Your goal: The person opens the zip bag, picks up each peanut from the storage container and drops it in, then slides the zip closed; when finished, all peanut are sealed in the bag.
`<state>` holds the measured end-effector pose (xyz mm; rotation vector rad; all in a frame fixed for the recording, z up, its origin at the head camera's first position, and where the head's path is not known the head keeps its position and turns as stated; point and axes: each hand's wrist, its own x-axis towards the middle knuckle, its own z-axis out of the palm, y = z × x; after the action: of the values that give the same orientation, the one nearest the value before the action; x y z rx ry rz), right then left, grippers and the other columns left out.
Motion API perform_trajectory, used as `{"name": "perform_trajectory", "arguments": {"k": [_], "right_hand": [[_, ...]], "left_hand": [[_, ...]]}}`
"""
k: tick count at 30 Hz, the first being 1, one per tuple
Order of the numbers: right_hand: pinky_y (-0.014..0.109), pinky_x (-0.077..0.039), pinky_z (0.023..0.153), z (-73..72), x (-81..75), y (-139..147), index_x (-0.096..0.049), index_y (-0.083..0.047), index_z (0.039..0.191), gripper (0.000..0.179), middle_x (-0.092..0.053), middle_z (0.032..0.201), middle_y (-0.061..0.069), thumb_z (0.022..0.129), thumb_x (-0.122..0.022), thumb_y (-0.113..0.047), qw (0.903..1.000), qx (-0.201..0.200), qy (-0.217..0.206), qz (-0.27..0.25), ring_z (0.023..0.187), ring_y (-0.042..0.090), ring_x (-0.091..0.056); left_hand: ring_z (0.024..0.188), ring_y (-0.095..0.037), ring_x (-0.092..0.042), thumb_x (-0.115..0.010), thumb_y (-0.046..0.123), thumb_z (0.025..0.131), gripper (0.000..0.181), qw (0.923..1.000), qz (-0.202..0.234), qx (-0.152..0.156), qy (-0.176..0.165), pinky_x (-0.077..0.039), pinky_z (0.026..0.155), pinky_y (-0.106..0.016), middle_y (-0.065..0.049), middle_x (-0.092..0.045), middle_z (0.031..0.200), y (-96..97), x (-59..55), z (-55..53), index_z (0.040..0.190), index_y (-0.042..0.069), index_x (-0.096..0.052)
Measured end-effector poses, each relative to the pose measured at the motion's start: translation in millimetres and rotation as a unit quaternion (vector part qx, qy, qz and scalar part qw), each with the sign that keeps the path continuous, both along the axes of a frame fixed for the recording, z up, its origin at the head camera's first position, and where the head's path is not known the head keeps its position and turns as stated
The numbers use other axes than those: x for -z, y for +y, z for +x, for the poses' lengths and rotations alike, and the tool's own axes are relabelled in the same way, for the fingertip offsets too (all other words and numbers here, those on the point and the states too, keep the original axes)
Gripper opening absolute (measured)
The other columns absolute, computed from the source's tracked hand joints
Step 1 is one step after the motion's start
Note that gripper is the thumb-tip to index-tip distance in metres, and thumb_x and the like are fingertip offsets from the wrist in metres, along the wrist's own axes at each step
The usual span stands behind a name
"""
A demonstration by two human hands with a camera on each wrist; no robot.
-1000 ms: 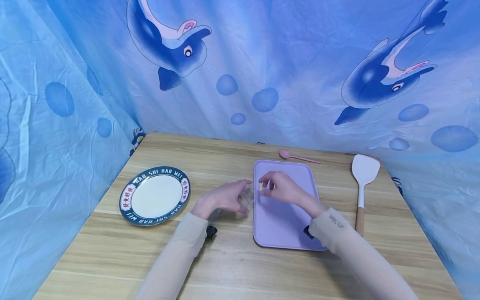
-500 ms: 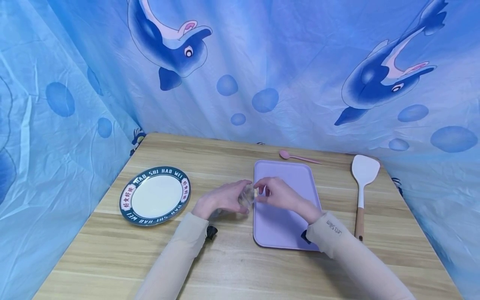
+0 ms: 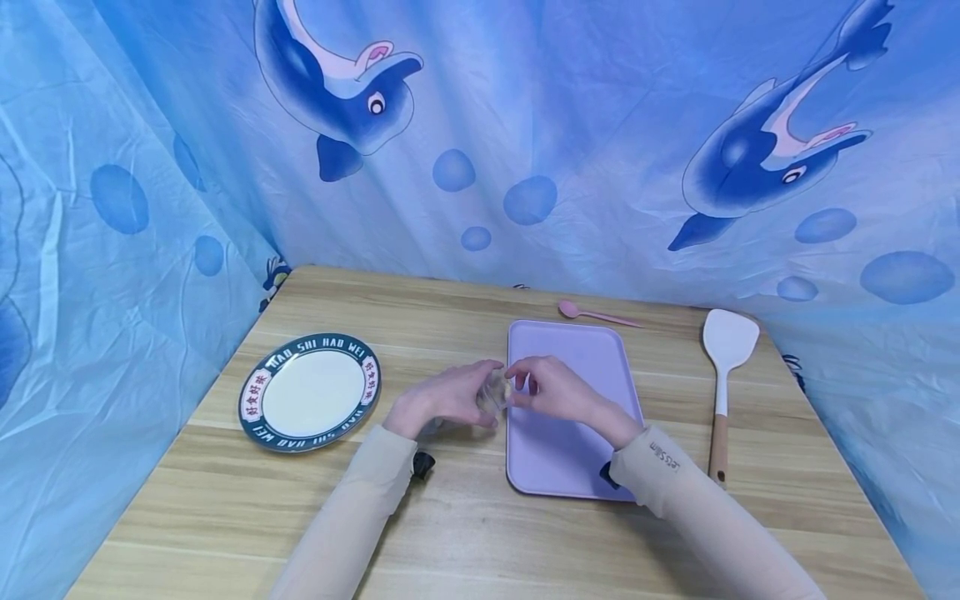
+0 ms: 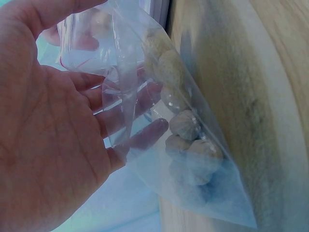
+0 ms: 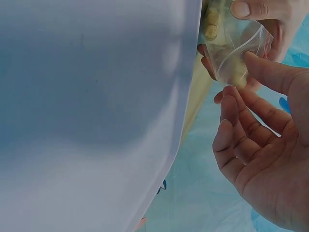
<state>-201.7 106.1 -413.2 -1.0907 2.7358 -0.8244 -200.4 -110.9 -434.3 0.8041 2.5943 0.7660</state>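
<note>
My left hand point(image 3: 446, 395) holds a clear zip bag point(image 4: 125, 58) by its mouth, fingers spread around the plastic. Several tan, wrinkled pieces that look like unshelled peanuts point(image 4: 186, 124) lie in the bag's lower part, over the wood. From the right, my right hand point(image 3: 558, 390) reaches to the mouth, thumb and forefinger pinching another peanut point(image 5: 238, 76) there; its other fingers are loosely bent. The bag point(image 3: 492, 393) is partly covered by the left hand in the head view, beside the left edge of the purple tray point(image 3: 570, 458).
A white plate with a dark green lettered rim point(image 3: 258, 429) sits on the left of the wooden table point(image 3: 457, 533). Behind the tray lies a pink spoon point(image 3: 592, 313). A white spatula with a wooden handle point(image 3: 723, 367) is at the right. Blue dolphin-printed cloth point(image 3: 480, 125) hangs behind.
My right hand has moved left from above the tray to the bag's mouth, carrying the peanut with it. The left hand and the bag stay in place.
</note>
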Motion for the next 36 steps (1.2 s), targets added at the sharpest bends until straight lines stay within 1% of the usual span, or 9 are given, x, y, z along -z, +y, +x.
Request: {"name": "perform_trajectory", "arguments": {"k": [3, 8, 18, 23, 27, 31, 33, 36], "right_hand": [[0.024, -0.050, 0.060, -0.5, 1.4, -0.1, -0.071, 0.001, 0.110, 0.030, -0.065, 0.083, -0.002, 0.085, -0.079, -0.013, 1.0000, -0.001, 0.004, -0.008, 0.066, 0.008, -0.057], [0.025, -0.049, 0.058, -0.5, 2.6, -1.4, -0.071, -0.001, 0.107, 0.026, -0.064, 0.081, -0.005, 0.086, -0.078, -0.012, 0.9997, 0.002, 0.009, -0.021, 0.066, 0.007, -0.057], [0.024, -0.049, 0.059, 1.3, 3.8, -2.2, -0.071, 0.000, 0.106, 0.023, -0.064, 0.080, -0.005, 0.087, -0.077, -0.010, 0.9997, 0.000, 0.006, -0.022, 0.067, 0.008, -0.057], [0.024, -0.049, 0.060, 1.0, 5.5, -1.9, -0.072, 0.000, 0.105, 0.020, -0.064, 0.079, -0.006, 0.087, -0.076, -0.009, 0.9994, 0.001, 0.012, -0.032, 0.068, 0.009, -0.057], [0.025, -0.050, 0.061, 1.5, 5.0, -1.6, -0.072, -0.001, 0.104, 0.018, -0.064, 0.079, -0.005, 0.088, -0.073, -0.008, 0.9988, 0.003, 0.020, -0.045, 0.069, 0.009, -0.057], [0.025, -0.050, 0.062, 2.4, 3.7, -2.6, -0.073, -0.003, 0.102, 0.015, -0.065, 0.080, -0.005, 0.088, -0.069, -0.003, 0.9978, 0.005, 0.034, -0.056, 0.070, 0.007, -0.057], [0.025, -0.050, 0.063, 3.5, 2.5, -3.8, -0.073, -0.005, 0.100, 0.012, -0.065, 0.081, -0.005, 0.090, -0.067, -0.004, 0.9971, 0.008, 0.038, -0.065, 0.070, 0.007, -0.057], [0.025, -0.048, 0.061, 5.7, 0.9, -6.2, -0.074, -0.009, 0.096, 0.006, -0.061, 0.078, -0.006, 0.093, -0.069, -0.008, 0.9952, 0.019, 0.049, -0.082, 0.069, 0.007, -0.053]], "left_hand": [[0.116, -0.026, -0.058, -0.085, 0.030, 0.075, 0.095, 1.0000, 0.000, 0.000, 0.003, -0.047, 0.100, -0.045, -0.008, -0.054, 0.141, 0.3, 0.4, 0.0, 0.153, 0.013, -0.034], [0.120, -0.029, -0.057, -0.084, 0.029, 0.076, 0.094, 1.0000, 0.004, -0.001, -0.004, -0.045, 0.103, -0.046, -0.010, -0.055, 0.141, 0.2, -0.2, 0.6, 0.154, 0.012, -0.033], [0.121, -0.029, -0.056, -0.084, 0.030, 0.076, 0.095, 0.9999, 0.010, 0.002, -0.006, -0.044, 0.103, -0.048, -0.009, -0.054, 0.142, -0.9, -1.1, 1.1, 0.154, 0.011, -0.033], [0.118, -0.026, -0.057, -0.084, 0.028, 0.076, 0.095, 0.9998, 0.020, 0.002, -0.006, -0.046, 0.101, -0.046, -0.009, -0.054, 0.141, -0.6, -1.1, 0.7, 0.154, 0.010, -0.033], [0.118, -0.026, -0.057, -0.084, 0.030, 0.077, 0.098, 0.9995, 0.032, -0.005, -0.001, -0.046, 0.102, -0.044, -0.011, -0.052, 0.142, -0.5, -0.3, -0.4, 0.155, 0.007, -0.028], [0.119, -0.028, -0.057, -0.083, 0.036, 0.078, 0.104, 0.9988, 0.045, -0.015, 0.008, -0.046, 0.102, -0.046, -0.014, -0.051, 0.143, -0.6, 0.4, -2.3, 0.157, 0.006, -0.022], [0.121, -0.029, -0.056, -0.083, 0.039, 0.079, 0.104, 0.9983, 0.052, -0.020, 0.016, -0.046, 0.103, -0.046, -0.015, -0.050, 0.145, -0.9, 0.6, -3.5, 0.157, 0.007, -0.022], [0.126, -0.030, -0.053, -0.083, 0.042, 0.079, 0.102, 0.9973, 0.062, -0.023, 0.031, -0.044, 0.104, -0.047, -0.016, -0.046, 0.149, -1.3, 0.6, -5.2, 0.156, 0.007, -0.025]]}}
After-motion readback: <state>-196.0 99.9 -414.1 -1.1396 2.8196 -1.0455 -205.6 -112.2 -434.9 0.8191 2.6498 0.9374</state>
